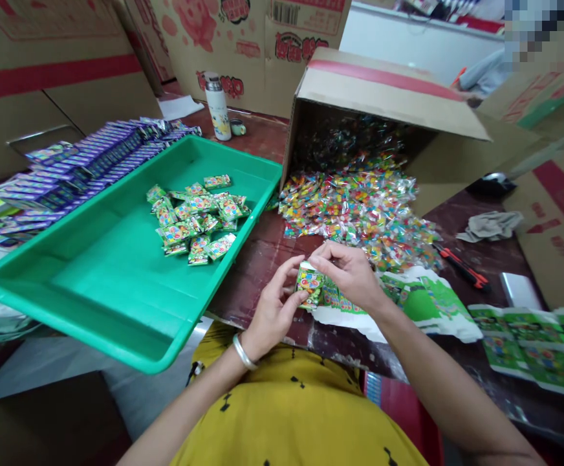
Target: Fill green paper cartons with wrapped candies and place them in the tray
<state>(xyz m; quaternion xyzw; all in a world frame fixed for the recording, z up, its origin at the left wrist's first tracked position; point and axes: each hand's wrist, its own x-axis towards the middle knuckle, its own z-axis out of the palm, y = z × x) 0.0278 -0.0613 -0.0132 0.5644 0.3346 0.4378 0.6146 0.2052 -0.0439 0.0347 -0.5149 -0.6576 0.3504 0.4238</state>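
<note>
A small green printed candy box point(310, 283) is held upright between my two hands at the table's front edge. My left hand point(276, 309) grips its left side, thumb across the front. The fingers of my right hand point(347, 272) are pinched at its top right corner, by a white flap. Flat green printed cartons point(420, 299) lie under and right of my right hand. Beyond my hands, clear bags of colourful candy point(345, 213) spill from a tipped cardboard box point(383, 81). Several filled green packs point(199, 213) lie in the green tray point(92, 259) at the left.
Purple packs point(88, 168) are stacked behind the tray. A white bottle point(217, 107) and small cup point(238, 127) stand at the back. At right lie a red-black cutter point(464, 266), a cloth point(490, 225) and more flat green cartons point(537, 346). A person's sleeve point(483, 74) shows behind.
</note>
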